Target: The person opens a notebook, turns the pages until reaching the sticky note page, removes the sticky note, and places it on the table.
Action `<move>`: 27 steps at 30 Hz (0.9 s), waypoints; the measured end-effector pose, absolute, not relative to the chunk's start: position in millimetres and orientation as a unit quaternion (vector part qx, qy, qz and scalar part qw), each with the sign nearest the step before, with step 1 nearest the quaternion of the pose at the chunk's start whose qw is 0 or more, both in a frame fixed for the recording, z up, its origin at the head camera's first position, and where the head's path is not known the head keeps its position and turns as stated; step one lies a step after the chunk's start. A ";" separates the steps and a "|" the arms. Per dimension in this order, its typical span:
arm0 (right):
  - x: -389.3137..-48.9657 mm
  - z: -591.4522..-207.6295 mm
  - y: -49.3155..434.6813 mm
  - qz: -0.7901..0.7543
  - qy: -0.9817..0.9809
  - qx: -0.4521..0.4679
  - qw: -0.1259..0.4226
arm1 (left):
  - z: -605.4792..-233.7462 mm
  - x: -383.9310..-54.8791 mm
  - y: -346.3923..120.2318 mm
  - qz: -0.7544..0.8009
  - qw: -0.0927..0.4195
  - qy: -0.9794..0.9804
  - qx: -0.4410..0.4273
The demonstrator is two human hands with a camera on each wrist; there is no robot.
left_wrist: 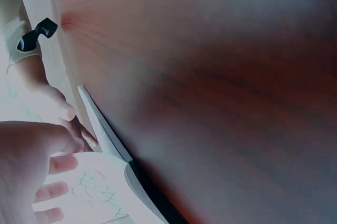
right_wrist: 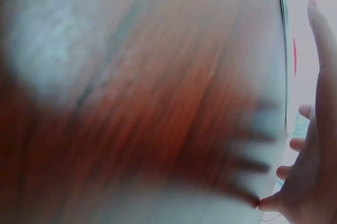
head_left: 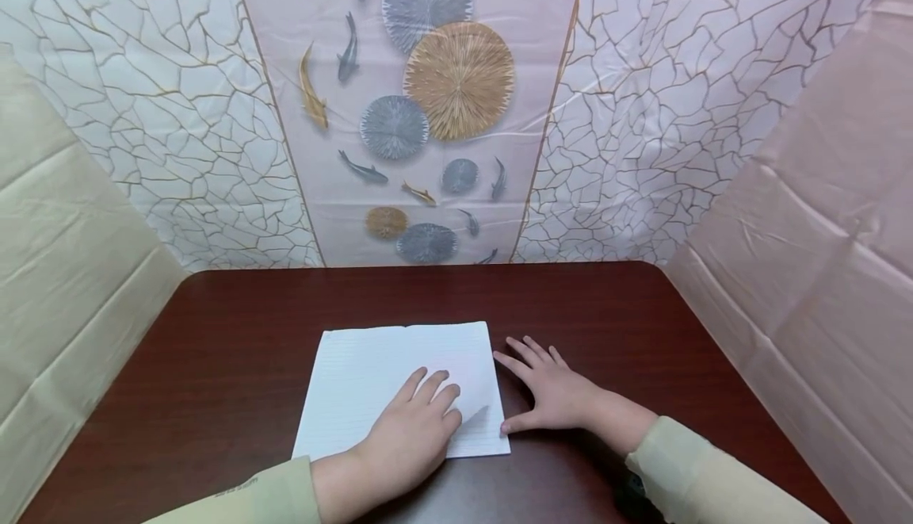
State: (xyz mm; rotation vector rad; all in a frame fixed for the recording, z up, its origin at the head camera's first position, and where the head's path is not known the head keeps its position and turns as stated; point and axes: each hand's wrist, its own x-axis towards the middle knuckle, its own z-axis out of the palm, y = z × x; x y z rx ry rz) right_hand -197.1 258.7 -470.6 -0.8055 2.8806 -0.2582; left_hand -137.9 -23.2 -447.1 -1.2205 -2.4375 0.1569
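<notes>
An opened notebook [head_left: 357,381] with ruled white pages lies on the dark red-brown table. Over its right-hand page is my left hand [head_left: 410,437], palm down, the fingers loosely bent and pointing away from me. A grey shadow falls on the paper beside that hand. In the left wrist view the thumb and fingers of the left hand [left_wrist: 31,166] reach over the pages, with the notebook's dark cover edge [left_wrist: 158,197] below. My right hand [head_left: 552,393] is at the notebook's right side, fingers spread, thumb tip by the lower right corner. Neither hand grips anything.
The table [head_left: 235,302] extends around the notebook on all sides. A patterned cloth backdrop [head_left: 428,183] with fish and round leaves hangs behind it. Pale cloth walls [head_left: 806,286] rise along the left and right. A dark strap device [left_wrist: 37,34] sits at the right wrist.
</notes>
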 end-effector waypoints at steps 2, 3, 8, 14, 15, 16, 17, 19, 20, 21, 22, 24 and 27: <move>-197.4 -470.8 259.7 -0.081 0.958 -0.268 0.065 | -446.7 -137.3 -22.1 0.048 0.210 -0.878 -0.428; -197.6 -470.5 259.9 -0.080 0.958 -0.269 0.064 | -446.3 -137.0 -21.5 0.043 0.212 -0.880 -0.424; -199.4 -469.4 258.5 -0.073 0.955 -0.280 0.065 | -441.9 -136.4 -18.5 0.023 0.225 -0.887 -0.403; -202.8 -469.8 258.7 -0.056 0.955 -0.283 0.065 | -431.4 -137.1 -18.6 -0.002 0.254 -0.888 -0.384; -203.3 -470.3 258.8 -0.055 0.955 -0.283 0.067 | -429.7 -137.5 -19.6 -0.008 0.259 -0.888 -0.379; -203.6 -470.2 258.8 -0.054 0.955 -0.283 0.069 | -427.7 -137.8 -21.0 -0.016 0.264 -0.888 -0.376; -203.9 -470.4 258.7 -0.053 0.955 -0.282 0.071 | -425.8 -138.2 -22.9 -0.023 0.270 -0.888 -0.372; -204.4 -470.5 258.2 -0.052 0.955 -0.281 0.077 | -422.2 -138.4 -27.5 -0.037 0.277 -0.888 -0.364; -204.5 -470.4 257.9 -0.050 0.955 -0.281 0.079 | -421.0 -138.5 -30.3 -0.045 0.281 -0.888 -0.360; -204.6 -470.2 257.5 -0.050 0.955 -0.280 0.081 | -419.5 -138.4 -33.1 -0.051 0.286 -0.888 -0.356; -204.5 -469.8 257.1 -0.050 0.955 -0.281 0.082 | -418.1 -138.2 -36.0 -0.056 0.290 -0.888 -0.352; -204.4 -469.1 256.2 -0.050 0.954 -0.282 0.084 | -415.7 -137.6 -42.0 -0.063 0.293 -0.890 -0.344; -204.0 -467.4 254.7 -0.052 0.954 -0.283 0.088 | -412.3 -135.9 -50.9 -0.071 0.301 -0.891 -0.331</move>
